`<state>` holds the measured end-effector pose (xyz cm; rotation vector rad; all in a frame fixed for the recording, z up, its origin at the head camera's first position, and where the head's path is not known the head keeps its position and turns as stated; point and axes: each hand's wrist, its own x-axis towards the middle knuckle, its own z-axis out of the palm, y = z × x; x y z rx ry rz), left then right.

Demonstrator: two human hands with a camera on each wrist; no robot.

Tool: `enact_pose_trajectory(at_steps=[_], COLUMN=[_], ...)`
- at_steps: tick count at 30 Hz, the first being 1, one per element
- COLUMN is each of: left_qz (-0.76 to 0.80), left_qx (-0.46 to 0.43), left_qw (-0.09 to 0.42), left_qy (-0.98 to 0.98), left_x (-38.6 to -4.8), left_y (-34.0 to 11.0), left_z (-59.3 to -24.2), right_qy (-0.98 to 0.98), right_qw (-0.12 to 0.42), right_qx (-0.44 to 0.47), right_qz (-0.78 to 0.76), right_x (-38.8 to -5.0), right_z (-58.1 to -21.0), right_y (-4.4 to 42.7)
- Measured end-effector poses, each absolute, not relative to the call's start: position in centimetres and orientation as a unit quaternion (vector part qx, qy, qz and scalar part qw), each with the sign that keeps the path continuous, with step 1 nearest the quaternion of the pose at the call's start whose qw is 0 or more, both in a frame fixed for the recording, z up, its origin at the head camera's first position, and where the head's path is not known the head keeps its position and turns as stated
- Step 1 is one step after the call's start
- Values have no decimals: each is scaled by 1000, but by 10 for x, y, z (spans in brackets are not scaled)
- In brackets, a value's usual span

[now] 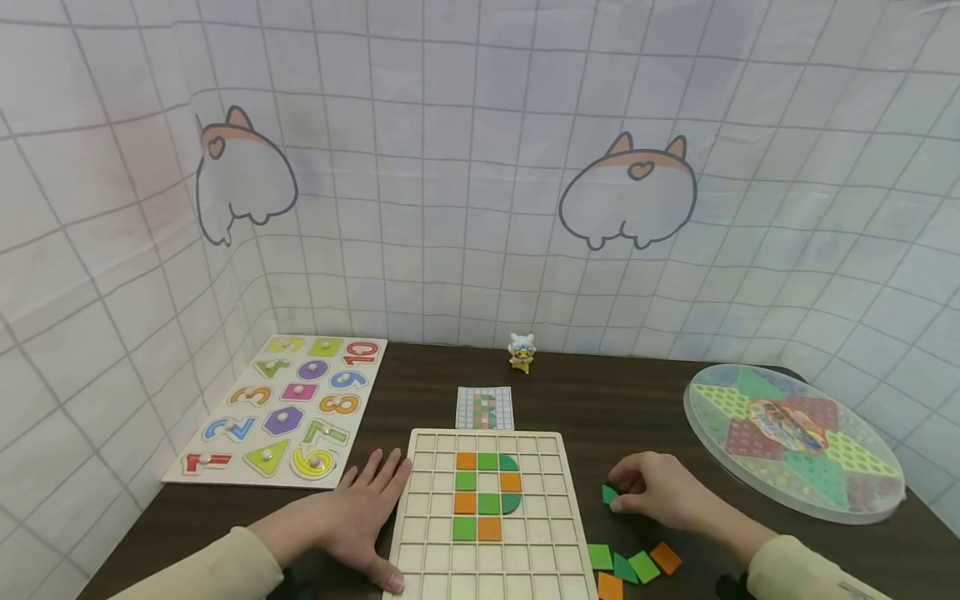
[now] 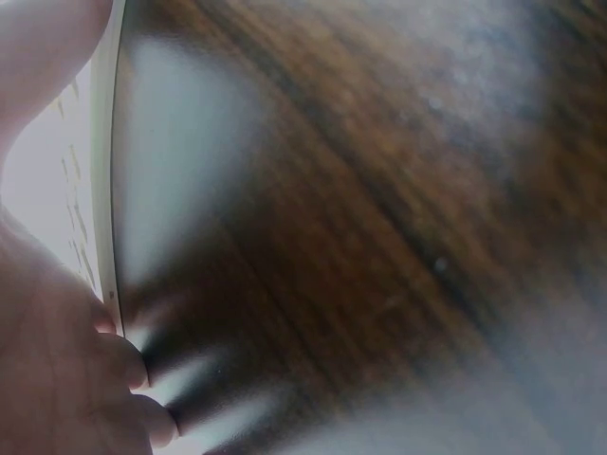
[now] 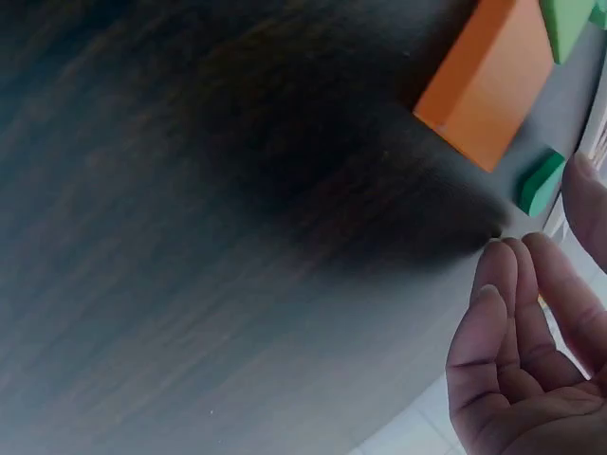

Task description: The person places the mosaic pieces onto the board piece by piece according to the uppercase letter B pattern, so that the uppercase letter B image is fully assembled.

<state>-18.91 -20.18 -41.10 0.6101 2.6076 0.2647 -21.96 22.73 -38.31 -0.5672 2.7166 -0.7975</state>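
Potentially, the right hand [image 1: 660, 492], pinching only with fingertips, drops its tile [image 1: 608, 495] — or the left hand [image 1: 356, 512], fingers spread, jogs the board [image 1: 540, 557] alongside.

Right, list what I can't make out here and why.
- Wooden board, near edge: head view, cut off by the bottom edge.
- Lower orange tile, full outline: head view, cropped by the same edge.
- Card, fine details: head view, too small.
- Round game set, lettering: head view, small and blurred.
- Dark green piece, whether the right hand pinches it: head view, fingers cover part of it.
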Motion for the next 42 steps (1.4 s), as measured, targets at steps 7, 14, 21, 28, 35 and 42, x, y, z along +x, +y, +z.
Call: enact_pose_trajectory(at_steps=[7,14,21,28,35,42], left_qz=[89,95,86,88,86,91], left_qx=[228,229,227,227,226,226], left_qw=[233,228,235,219,216,219], left_qy=[941,941,941,945,946,945], left_x=[-188,-193,-195,-199,-204,-202], left_y=[-201,-205,-205,-207,-210,-210], left_z=[-407,-417,-418,-429,-436,-434], right_qy=[938,940,938,939,936,933], right_qw=[135,126,121,118,118,121], right_qx=[-173,-175,-184,-193,-205,-201], right_qz=[-268,-264,-268,-260,-262,-272], right_x=[-222,-222,-221,-221,-222,-220], right_z=[-387,-390,-393,-393,-392,-389], right_y=[221,220,219,218,216,211])
